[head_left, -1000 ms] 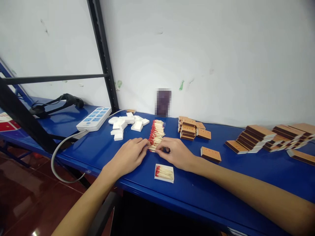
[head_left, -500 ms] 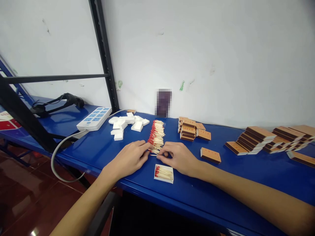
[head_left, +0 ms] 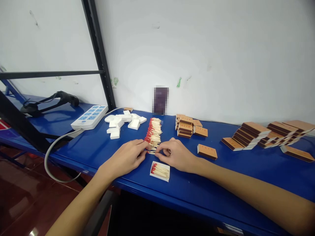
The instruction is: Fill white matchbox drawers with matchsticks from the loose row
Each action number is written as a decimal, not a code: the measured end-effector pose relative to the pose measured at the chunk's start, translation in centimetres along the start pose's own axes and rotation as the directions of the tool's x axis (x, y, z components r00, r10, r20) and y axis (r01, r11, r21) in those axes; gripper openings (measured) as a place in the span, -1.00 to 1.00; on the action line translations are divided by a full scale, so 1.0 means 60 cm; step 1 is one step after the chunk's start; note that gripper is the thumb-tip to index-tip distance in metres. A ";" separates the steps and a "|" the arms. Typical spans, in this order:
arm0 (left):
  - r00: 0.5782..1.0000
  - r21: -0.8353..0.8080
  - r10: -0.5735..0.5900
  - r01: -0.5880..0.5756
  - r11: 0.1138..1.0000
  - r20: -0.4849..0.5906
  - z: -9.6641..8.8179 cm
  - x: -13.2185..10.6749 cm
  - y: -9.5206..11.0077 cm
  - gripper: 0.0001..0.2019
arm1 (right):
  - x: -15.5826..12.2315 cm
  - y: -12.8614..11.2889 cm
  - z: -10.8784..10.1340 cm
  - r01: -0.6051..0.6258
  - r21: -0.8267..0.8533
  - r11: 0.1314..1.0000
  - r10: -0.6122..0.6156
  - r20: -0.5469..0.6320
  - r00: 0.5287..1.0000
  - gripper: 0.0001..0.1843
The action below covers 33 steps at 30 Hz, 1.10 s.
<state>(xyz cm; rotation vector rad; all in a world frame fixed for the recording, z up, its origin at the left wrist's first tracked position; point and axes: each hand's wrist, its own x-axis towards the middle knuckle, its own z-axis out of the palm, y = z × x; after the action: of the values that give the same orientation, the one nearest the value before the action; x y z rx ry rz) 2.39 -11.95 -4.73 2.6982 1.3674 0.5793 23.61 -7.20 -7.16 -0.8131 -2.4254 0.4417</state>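
Observation:
A long row of red-headed matches lies on the blue table, heads to the left. At its near end, my left hand is closed, with thumb and fingertips at the heads of a few matches. Opposite it, my right hand pinches the plain ends of matches between thumb and curled forefinger. Just in front of my hands sits an open white matchbox tray, partly filled with matches, heads to the left. A single matchbox cover rests to the right of my right hand.
White trays are heaped at the left beside a power strip. Stacked matchboxes stand behind on the right and farther right. A black metal frame rises at left; the table's front edge is close.
The view has shifted slightly, so everything sits a little further left and higher. Both hands stay at the near end of the match row, with only small finger movement.

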 end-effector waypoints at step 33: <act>0.998 -0.007 0.057 -0.057 0.998 0.036 -0.001 0.000 0.000 -0.87 | -0.002 -0.002 -0.002 0.028 0.023 0.999 -0.028 0.006 1.000 -0.92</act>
<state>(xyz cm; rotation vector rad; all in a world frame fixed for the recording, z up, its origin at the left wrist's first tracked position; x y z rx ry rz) 2.35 -11.93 -4.67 2.7373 1.2824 0.5348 23.74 -7.34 -7.06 -0.7679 -2.4302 0.4617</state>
